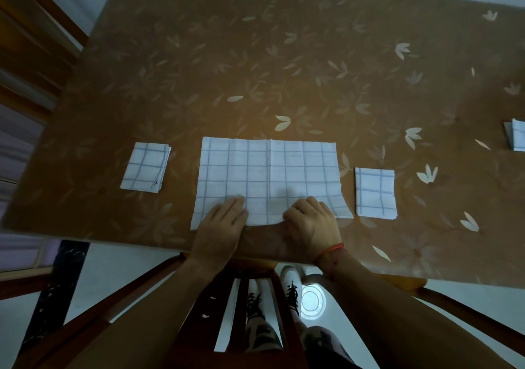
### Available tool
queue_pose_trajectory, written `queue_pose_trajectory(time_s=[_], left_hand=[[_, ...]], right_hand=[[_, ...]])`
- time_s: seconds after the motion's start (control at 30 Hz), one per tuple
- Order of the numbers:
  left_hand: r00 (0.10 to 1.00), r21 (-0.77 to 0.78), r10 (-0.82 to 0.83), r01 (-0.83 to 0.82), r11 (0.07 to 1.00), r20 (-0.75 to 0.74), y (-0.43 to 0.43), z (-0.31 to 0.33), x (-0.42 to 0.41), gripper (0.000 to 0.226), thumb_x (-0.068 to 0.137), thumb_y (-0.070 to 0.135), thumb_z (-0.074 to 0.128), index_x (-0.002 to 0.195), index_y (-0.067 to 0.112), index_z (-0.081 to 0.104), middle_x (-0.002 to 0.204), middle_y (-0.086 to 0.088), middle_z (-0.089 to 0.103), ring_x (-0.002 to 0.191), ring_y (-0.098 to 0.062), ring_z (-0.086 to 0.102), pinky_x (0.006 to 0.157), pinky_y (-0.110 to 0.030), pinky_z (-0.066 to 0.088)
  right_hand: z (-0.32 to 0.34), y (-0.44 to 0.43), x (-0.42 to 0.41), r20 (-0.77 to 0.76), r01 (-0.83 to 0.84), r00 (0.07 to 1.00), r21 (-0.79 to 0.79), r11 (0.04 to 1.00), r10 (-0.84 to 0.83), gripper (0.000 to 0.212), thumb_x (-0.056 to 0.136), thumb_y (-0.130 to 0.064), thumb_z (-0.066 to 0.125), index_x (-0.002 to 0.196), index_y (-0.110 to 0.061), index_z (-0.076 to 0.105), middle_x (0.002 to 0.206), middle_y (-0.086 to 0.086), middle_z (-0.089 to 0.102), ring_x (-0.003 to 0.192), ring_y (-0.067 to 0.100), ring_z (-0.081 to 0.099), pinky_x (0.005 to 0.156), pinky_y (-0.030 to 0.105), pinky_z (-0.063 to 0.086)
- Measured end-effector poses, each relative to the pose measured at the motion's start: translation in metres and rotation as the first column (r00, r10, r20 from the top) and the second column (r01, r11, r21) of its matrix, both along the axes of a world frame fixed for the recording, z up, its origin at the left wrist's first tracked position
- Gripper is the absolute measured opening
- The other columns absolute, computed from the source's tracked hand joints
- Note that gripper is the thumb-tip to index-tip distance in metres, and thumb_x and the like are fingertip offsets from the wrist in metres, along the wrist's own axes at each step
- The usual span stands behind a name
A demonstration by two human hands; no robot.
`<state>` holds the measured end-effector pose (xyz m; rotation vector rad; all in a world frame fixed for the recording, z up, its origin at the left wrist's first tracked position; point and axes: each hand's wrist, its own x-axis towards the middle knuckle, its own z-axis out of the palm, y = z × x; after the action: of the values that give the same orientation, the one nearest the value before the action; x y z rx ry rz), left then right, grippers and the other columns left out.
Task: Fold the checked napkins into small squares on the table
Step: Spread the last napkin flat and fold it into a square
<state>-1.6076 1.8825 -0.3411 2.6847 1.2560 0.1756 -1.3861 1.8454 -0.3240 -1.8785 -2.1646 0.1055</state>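
Note:
A white napkin with blue checks [268, 169] lies spread flat near the table's front edge, a crease running down its middle. My left hand [220, 226] rests palm down on its near left part, fingers together. My right hand [312, 222] has its fingers curled at the napkin's near edge right of the crease; whether it pinches the cloth I cannot tell. A folded checked square [145, 169] lies to the left. Another folded checked square [375, 192] lies to the right.
The table [255, 56] has a brown leaf-patterned cover. A third folded checked napkin [515, 134] sits at the far right edge of view. A wooden chair [241, 283] stands below the table's front edge, with my shoes [291, 286] visible on the pale floor.

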Motion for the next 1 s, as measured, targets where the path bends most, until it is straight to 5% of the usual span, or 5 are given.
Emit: queue_pose_trajectory(time_s=[0.2,0.37,0.47,0.6,1.0], left_hand=[[0.999,0.025,0.023,-0.022,0.999,-0.032,-0.006,-0.003,-0.002,0.042,0.092,0.009,0.036,0.125,-0.001,0.059,0.138,-0.022,0.051,0.131,-0.034,0.046,0.104,-0.050,0.042],[0.995,-0.053,0.043,-0.048,0.997,-0.086,-0.031,-0.006,-0.009,0.050,0.093,0.019,0.041,0.139,0.000,0.045,0.148,-0.020,0.040,0.140,-0.031,0.033,0.112,-0.050,0.033],[0.996,-0.081,-0.050,0.043,0.996,-0.076,-0.048,-0.004,-0.002,0.054,0.095,0.026,0.036,0.143,0.001,0.039,0.152,-0.018,0.032,0.143,-0.029,0.026,0.113,-0.049,0.030],[0.989,-0.113,-0.100,0.089,0.990,-0.104,-0.060,-0.009,0.008,0.060,0.097,0.034,0.033,0.147,0.000,0.030,0.155,-0.018,0.024,0.145,-0.028,0.020,0.115,-0.046,0.026],[0.934,-0.166,0.276,-0.316,0.934,-0.229,-0.065,-0.012,-0.054,0.068,0.096,0.043,0.018,0.149,0.000,0.021,0.158,-0.017,0.015,0.147,-0.027,0.011,0.117,-0.046,0.019]], right_hand=[[-0.014,-0.011,0.005,0.068,-0.009,0.998,-0.029,1.000,0.011,0.014,0.072,-0.020,0.054,0.071,-0.019,0.068,0.075,0.001,0.062,0.067,0.024,0.058,0.057,0.031,0.044],[-0.009,-0.031,-0.002,0.066,0.022,0.998,-0.145,0.989,-0.013,0.015,0.075,-0.019,0.059,0.087,-0.018,0.068,0.090,0.005,0.062,0.078,0.025,0.059,0.062,0.034,0.049],[-0.006,-0.043,-0.017,0.030,-0.036,0.999,-0.207,0.978,0.043,0.035,0.084,-0.026,0.053,0.116,-0.013,0.059,0.123,0.013,0.056,0.111,0.031,0.056,0.086,0.039,0.051],[-0.015,-0.055,-0.043,0.079,-0.159,0.977,-0.336,0.928,0.196,0.064,0.096,-0.042,0.036,0.146,-0.003,0.030,0.153,0.019,0.028,0.143,0.032,0.025,0.114,0.044,0.030],[-0.012,-0.087,0.013,0.212,0.123,0.977,-0.440,0.890,-0.031,0.077,0.091,-0.053,0.028,0.143,0.004,0.033,0.154,0.020,0.025,0.143,0.032,0.025,0.112,0.047,0.033]])
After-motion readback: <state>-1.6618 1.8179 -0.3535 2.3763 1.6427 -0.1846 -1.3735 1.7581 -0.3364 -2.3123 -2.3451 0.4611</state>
